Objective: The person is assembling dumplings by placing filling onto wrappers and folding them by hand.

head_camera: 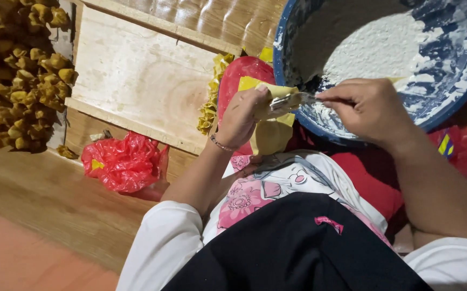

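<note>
The left hand is clamped on a thin yellow square wrapper sheet while the right hand pinches a small metal utensil against it, just beside the blue round basin of white paste, with folded yellow dumplings heaped well apart, beyond a pale wooden board.

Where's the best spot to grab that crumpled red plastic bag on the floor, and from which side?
Probably by the bunched top folds of the red plastic bag, coming straight down from above. It lies loosely crumpled on the wooden floor, with raised creases to pinch and open space around it. The left hand, now holding a yellow wrapper, is the nearer one.
</note>
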